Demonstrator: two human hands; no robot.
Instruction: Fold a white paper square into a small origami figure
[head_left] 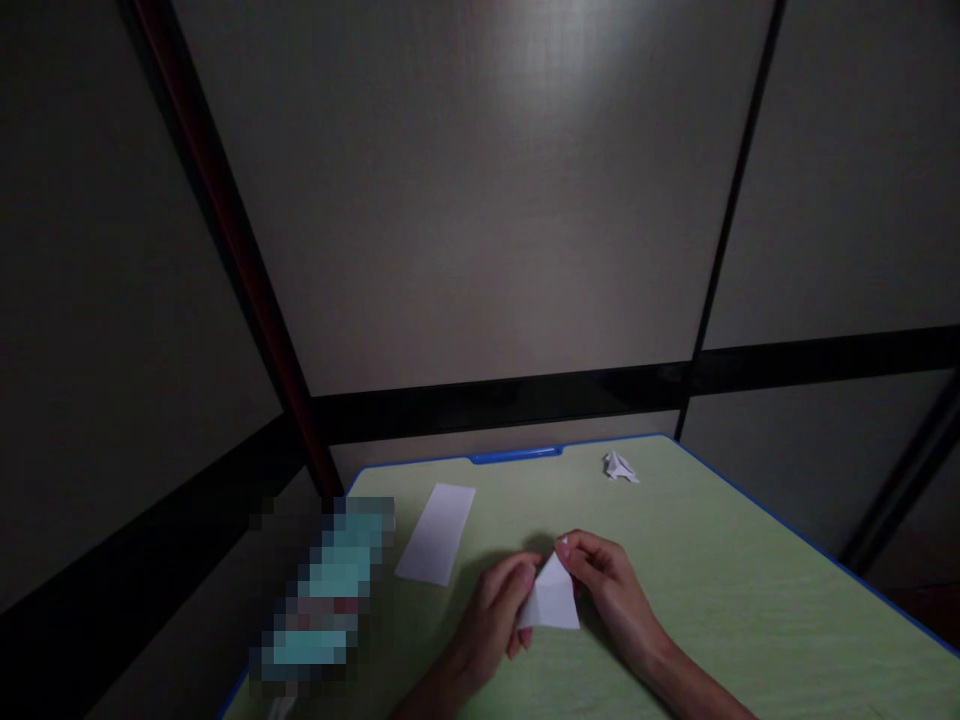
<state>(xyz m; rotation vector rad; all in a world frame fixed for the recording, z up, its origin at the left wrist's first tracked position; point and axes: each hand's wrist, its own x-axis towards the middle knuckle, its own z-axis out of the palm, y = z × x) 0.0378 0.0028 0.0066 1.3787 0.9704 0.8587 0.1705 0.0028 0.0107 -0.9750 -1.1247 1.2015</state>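
Between my two hands is a piece of white folded paper (553, 600), pointed at the top and wider at its lower edge. My left hand (499, 600) grips its left side, with the thumb on top and some fingers underneath. At the upper tip, my right hand (604, 580) pinches the paper between thumb and fingertips. The paper's underside is hidden from view. A flat white strip of paper (436, 535) lies on the table left of my hands. Farther back on the right sits a small folded paper figure (619, 467).
The pale green table (720, 590) has a blue edge and a blue tray-like slot (517, 455) at its far side. A pixelated, blurred object (330, 590) covers the left edge. Grey panels (495, 200) with black bands rise right behind the table.
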